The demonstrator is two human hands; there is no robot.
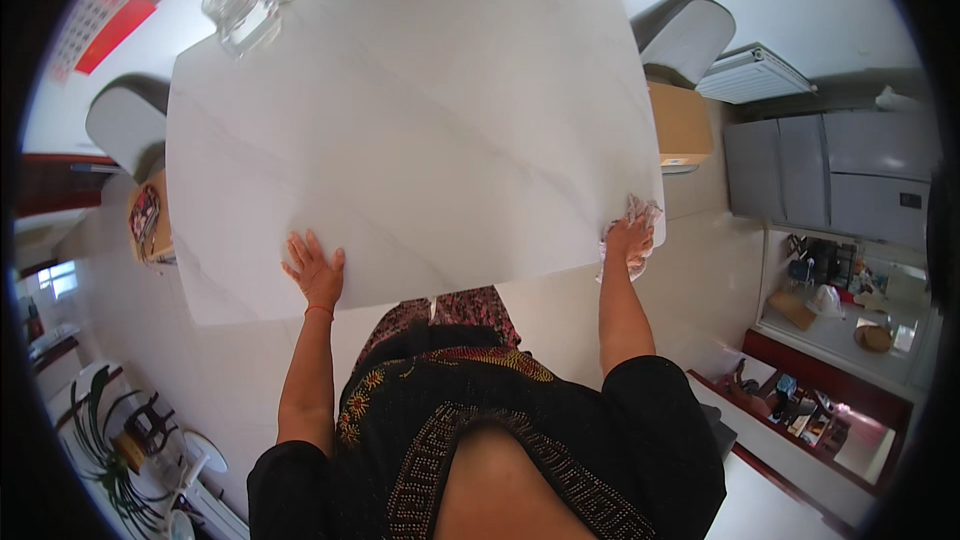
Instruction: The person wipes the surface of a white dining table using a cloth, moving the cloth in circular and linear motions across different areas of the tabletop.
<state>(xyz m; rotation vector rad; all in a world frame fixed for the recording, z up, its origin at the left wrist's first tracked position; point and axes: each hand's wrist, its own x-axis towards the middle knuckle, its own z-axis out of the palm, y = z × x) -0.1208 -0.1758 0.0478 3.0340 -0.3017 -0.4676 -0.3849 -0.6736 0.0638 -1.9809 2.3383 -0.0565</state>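
A white marble-patterned table [420, 140] spreads out in front of me. Flat on its near left part rests my left hand [315, 270], fingers spread and holding nothing. At the near right corner my right hand [630, 238] presses a crumpled pinkish-white cloth [645, 210] to the tabletop, its fingers bent over it. Part of the cloth hangs at the table's edge. On the far left corner stands a clear glass jar or pitcher [243, 10]; its exact kind is hard to make out.
Grey chairs stand at the left [128, 125] and right [690, 38] of the table. A cardboard box [680, 125] is beside the right edge, another box [150, 215] beside the left. Farther right are grey cabinets [830, 170]. A potted plant [105, 440] stands lower left.
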